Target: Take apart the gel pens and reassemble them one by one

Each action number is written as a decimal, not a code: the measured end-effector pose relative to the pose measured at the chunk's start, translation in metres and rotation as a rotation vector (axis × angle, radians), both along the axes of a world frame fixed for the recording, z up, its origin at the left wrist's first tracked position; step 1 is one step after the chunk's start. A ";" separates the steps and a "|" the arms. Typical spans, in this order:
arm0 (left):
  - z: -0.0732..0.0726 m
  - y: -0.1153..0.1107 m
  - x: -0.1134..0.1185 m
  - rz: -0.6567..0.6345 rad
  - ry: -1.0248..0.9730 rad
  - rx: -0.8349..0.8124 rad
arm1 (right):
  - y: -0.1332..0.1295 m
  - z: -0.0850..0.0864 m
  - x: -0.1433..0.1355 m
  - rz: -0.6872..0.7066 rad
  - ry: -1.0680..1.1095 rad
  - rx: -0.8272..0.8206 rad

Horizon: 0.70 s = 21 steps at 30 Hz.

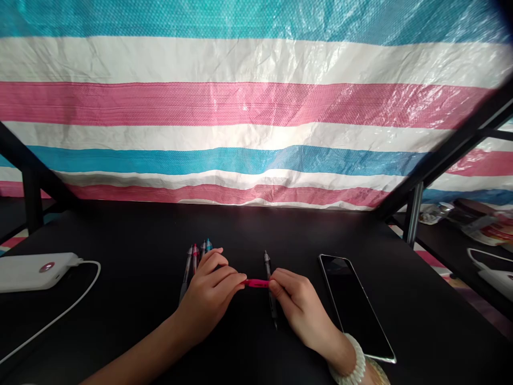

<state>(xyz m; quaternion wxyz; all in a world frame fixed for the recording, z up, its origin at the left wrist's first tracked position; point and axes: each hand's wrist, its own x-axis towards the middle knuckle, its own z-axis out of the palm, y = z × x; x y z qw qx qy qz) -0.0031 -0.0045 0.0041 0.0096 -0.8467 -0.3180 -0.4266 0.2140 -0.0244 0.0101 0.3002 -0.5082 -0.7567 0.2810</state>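
Observation:
Between my two hands a pink pen (257,283) is held level above the black table. My left hand (212,286) pinches its left end with thumb and forefinger, the other fingers lifted and loosely bent. The right end is gripped by my right hand (300,299), whose fingers curl over it and hide that end. Below the pink pen, close to my right hand, a dark grey pen (273,307) lies upright in the view. Several more pens (195,255), with grey, pink and blue tops, lie side by side, partly hidden behind my left hand.
A phone (356,305) with a dark screen lies right of my right hand. At the far left is a white power bank (38,271) with a white cable (86,299). Black metal bars (436,160) flank the table, and a striped plastic sheet (240,104) hangs behind it.

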 end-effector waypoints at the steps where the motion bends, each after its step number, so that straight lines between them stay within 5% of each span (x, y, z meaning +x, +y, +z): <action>1: 0.000 -0.001 0.000 -0.003 0.010 0.013 | 0.000 0.000 0.000 -0.004 0.021 -0.020; 16: 0.004 -0.005 -0.002 -0.018 0.106 0.180 | 0.006 -0.008 0.004 0.031 0.402 -0.512; 21: 0.003 -0.003 0.000 0.081 0.031 0.166 | 0.005 0.003 0.002 0.090 0.453 -0.509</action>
